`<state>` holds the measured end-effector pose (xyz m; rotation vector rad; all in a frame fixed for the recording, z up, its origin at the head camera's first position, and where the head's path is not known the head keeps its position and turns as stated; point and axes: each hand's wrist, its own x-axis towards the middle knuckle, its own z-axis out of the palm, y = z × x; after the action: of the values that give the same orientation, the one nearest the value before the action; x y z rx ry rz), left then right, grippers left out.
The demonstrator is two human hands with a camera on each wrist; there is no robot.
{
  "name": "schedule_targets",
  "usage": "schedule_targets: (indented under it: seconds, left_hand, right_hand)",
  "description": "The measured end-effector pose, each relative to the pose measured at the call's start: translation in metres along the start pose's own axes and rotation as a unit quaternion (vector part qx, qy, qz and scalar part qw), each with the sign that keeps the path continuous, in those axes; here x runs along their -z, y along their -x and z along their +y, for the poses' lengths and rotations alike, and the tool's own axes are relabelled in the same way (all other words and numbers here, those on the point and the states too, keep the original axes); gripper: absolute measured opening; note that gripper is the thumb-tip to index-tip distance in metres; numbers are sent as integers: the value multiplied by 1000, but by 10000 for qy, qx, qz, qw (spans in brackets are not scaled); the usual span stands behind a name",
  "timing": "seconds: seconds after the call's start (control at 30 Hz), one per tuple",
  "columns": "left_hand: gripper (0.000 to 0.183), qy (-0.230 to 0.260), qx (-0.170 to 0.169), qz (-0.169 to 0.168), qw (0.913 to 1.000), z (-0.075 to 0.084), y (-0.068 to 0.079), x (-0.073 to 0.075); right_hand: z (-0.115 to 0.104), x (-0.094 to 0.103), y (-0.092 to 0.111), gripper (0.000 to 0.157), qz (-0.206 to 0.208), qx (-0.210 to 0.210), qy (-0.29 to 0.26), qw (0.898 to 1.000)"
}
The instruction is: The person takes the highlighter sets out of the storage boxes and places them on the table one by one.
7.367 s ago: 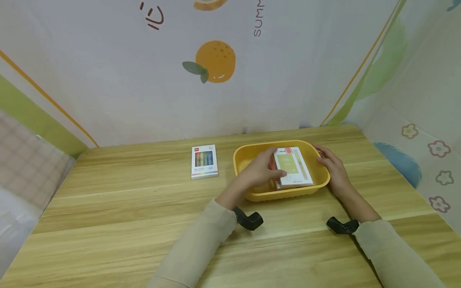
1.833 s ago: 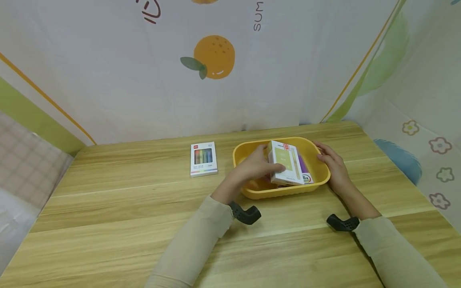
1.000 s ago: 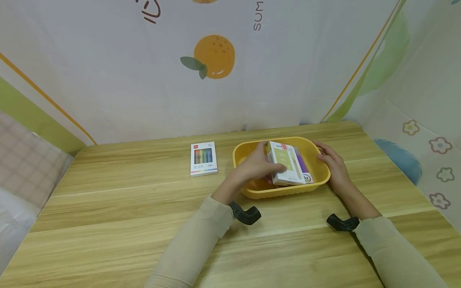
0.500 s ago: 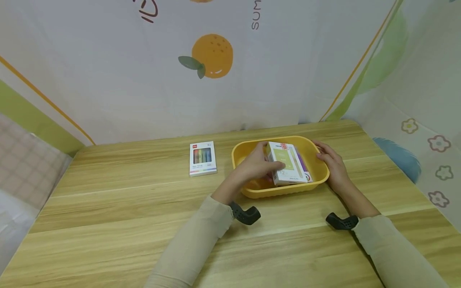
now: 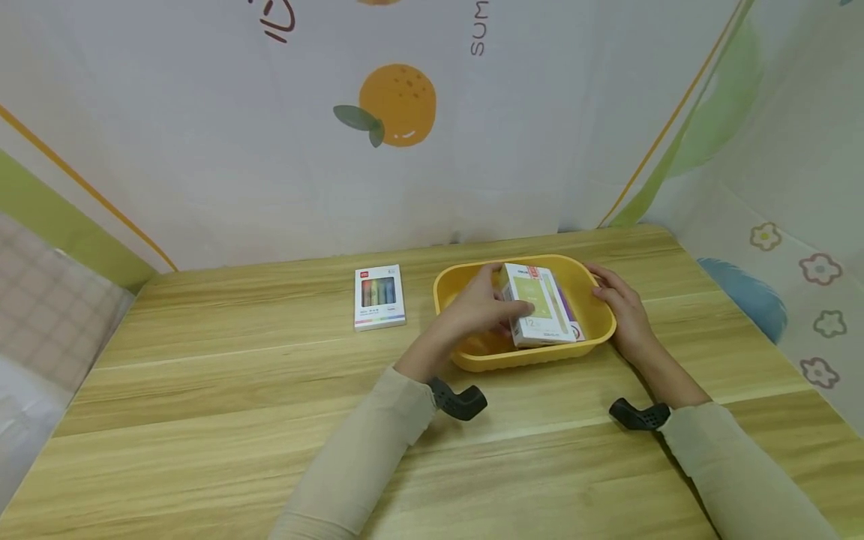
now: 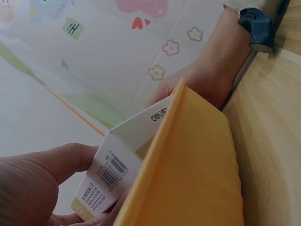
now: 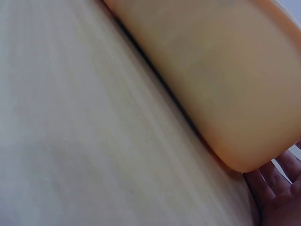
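Observation:
My left hand [image 5: 478, 304] reaches into the yellow plastic basket [image 5: 511, 361] and grips a white-and-green carton [image 5: 540, 305]. The thumb lies on the front face, and the fingers go round its left side. The carton leans inside the basket; its front carries a "12" and a long slim picture. In the left wrist view, its barcoded end [image 6: 113, 174] sits between thumb and fingers, above the basket rim. Partly behind the carton is a purple-and-white pack [image 5: 569, 309]. My right hand [image 5: 628, 315] holds the basket's right end, thumb at the rim and fingers [image 7: 268, 181] against the outer wall.
A white windowed box of coloured sticks [image 5: 379, 298] lies on the wooden table [image 5: 236, 390], left of the basket. A patterned curtain [image 5: 513, 150] hangs along the table's back edge. Black curved wrist pieces [image 5: 459, 400] stick out from both cuffs.
Since the oldest frame, the left hand has tilted the carton and shifted it slightly left, uncovering the purple pack. More recently its front turned so the "12" shows. The right hand stays put.

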<state>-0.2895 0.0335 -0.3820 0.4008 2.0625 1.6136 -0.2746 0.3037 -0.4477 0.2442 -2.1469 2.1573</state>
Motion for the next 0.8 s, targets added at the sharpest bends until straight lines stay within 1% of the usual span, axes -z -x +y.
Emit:
schedule_targets:
  seconds: [0.2,0.53,0.8]
  left_hand:
    - [93,226,77,20,9997,3,1,0]
    - [93,538,39,17,9985,6,2,1]
    - [94,579,5,-12,9983,9,3,3]
  right_hand:
    - [0,1,-1,44,20,-12,52,10000]
    - [1,1,-2,42,20,3,-6,10000]
    - [1,1,-1,41,-11,67,-14,10000]
